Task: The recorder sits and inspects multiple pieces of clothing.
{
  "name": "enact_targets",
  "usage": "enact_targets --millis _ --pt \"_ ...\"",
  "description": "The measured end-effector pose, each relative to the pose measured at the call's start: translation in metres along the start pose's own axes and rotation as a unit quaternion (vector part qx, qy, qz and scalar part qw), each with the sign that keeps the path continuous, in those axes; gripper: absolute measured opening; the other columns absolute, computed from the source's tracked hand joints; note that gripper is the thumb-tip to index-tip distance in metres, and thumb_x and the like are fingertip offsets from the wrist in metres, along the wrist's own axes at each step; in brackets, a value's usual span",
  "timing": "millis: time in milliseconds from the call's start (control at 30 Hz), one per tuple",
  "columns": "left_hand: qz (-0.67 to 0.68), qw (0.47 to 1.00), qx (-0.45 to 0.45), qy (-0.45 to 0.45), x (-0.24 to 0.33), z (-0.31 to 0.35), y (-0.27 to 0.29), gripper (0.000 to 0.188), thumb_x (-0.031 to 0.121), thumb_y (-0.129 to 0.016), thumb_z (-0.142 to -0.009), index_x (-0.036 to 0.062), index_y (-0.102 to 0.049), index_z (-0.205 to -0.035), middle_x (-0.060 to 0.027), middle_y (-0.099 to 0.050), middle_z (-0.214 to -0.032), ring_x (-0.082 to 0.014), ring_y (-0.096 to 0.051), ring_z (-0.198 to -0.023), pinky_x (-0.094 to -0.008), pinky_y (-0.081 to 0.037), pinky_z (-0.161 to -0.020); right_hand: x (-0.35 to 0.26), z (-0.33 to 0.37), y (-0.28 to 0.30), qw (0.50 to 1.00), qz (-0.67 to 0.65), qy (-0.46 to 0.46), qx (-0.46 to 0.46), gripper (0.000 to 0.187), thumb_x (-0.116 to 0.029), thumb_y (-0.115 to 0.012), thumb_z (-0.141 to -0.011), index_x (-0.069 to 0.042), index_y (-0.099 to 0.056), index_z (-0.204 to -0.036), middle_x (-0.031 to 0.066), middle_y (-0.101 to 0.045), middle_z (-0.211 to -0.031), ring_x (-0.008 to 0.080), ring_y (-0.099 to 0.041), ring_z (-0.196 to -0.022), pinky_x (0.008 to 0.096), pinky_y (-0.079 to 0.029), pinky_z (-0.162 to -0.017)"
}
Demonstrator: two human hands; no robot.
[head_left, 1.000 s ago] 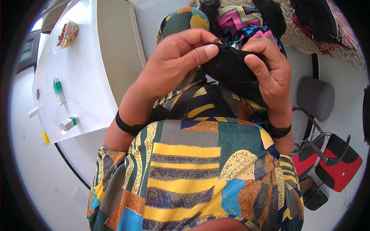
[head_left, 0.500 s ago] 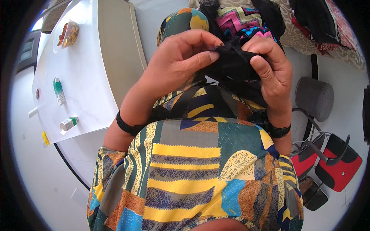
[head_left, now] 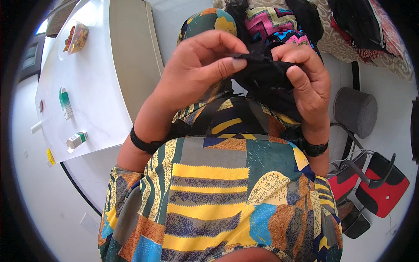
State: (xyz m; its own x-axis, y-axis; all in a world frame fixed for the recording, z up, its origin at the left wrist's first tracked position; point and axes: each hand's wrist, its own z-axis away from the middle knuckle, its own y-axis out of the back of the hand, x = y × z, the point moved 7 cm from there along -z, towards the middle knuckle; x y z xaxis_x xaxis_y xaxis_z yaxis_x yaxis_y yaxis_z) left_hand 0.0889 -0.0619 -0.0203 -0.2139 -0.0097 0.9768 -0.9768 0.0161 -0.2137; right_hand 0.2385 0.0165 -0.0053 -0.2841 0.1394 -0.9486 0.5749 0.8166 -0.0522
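A piece of black cloth (head_left: 266, 74) with a frayed edge is stretched between my two hands, above my lap. My left hand (head_left: 205, 61) pinches its left edge between thumb and forefinger. On the other side my right hand (head_left: 305, 74) grips the cloth with bent fingers, the thumb lying along the near side. Part of the cloth hangs down below the right hand. Just beyond the hands lies a fabric with a bright zigzag pattern (head_left: 275, 22), partly covered by black cloth.
At left stands a white table (head_left: 98, 56) bearing a clear plastic tub (head_left: 78, 38) and two small green-and-white boxes (head_left: 65, 104). To the right are a grey cylindrical stool (head_left: 355, 112) and a red-and-black chair (head_left: 383, 185). Clothes lie on a patterned cover (head_left: 338, 32) at top right.
My left hand has shifted slightly left and up, its pinch still on the cloth edge. The cloth between the hands has turned a little. My right hand has barely moved.
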Motion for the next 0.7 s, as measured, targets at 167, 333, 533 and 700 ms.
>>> enact_targets --millis 167,333,533,700 --pt "0.013 0.999 0.041 -0.023 0.0014 -0.0009 0.0076 0.015 0.013 -0.061 -0.092 0.002 -0.06 -0.102 -0.006 -0.063 -0.102 -0.0125 -0.06 -0.096 -0.0232 -0.047 -0.089 0.002 -0.0004 0.0004 1.0 -0.005 0.0 -0.006 0.014 -0.014 -0.055 -0.095 -0.001 -0.057 -0.102 0.0081 -0.061 -0.105 0.0112 -0.058 -0.094 0.021 -0.045 -0.083" --pt "-0.021 0.999 0.049 -0.01 0.0006 -0.0013 0.0099 0.019 0.018 -0.061 -0.092 0.0017 -0.062 -0.101 -0.0064 -0.064 -0.101 -0.0123 -0.061 -0.094 -0.0223 -0.049 -0.087 0.0022 -0.001 -0.0002 1.0 -0.016 -0.013 -0.012 0.015 -0.014 -0.055 -0.095 -0.001 -0.057 -0.101 0.0084 -0.061 -0.104 0.0113 -0.058 -0.093 0.0211 -0.045 -0.082" --pt "-0.048 0.997 0.058 0.033 -0.001 0.0005 0.0096 0.019 0.019 -0.063 -0.091 0.0023 -0.064 -0.099 -0.0071 -0.064 -0.102 -0.0132 -0.061 -0.094 -0.0245 -0.049 -0.088 0.0028 0.0002 0.0 1.0 -0.006 0.003 -0.007 0.014 -0.014 -0.055 -0.095 -0.001 -0.057 -0.1 0.0089 -0.061 -0.104 0.0114 -0.058 -0.092 0.0212 -0.045 -0.082" --pt "-0.074 0.996 0.038 -0.016 0.0022 -0.0002 0.0097 0.016 0.014 -0.066 -0.088 0.0025 -0.064 -0.099 -0.0112 -0.062 -0.11 -0.0158 -0.059 -0.101 -0.0265 -0.048 -0.091 -0.0011 0.0001 -0.0037 1.0 -0.009 0.002 -0.008 0.013 -0.013 -0.055 -0.095 -0.001 -0.057 -0.1 0.0102 -0.062 -0.108 0.0111 -0.058 -0.092 0.0215 -0.046 -0.082"
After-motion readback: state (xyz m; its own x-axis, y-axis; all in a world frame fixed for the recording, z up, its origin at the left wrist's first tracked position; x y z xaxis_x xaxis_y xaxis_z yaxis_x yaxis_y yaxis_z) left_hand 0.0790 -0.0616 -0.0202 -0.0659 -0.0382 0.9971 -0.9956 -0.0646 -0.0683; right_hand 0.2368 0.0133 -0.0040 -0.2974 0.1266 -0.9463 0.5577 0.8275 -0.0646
